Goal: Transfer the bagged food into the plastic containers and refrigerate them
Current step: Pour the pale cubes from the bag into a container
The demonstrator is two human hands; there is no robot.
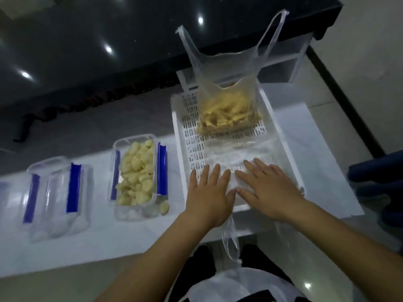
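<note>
Head cam: both hands, left (208,192) & right (267,188), flat on empty bag (229,162) in basket (178,136); press evenly, expel air.

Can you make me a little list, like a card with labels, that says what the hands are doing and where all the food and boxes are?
left hand: flat, fingers straight, pressing an empty plastic bag
right hand: flat on the same bag
white basket: holds both bags
bag with food: yellow strips inside, far end of the basket, handles up
filled container: pale yellow pieces, no lid on, left of the basket
loose piece: on the table beside the filled container
empty container: further left
</note>
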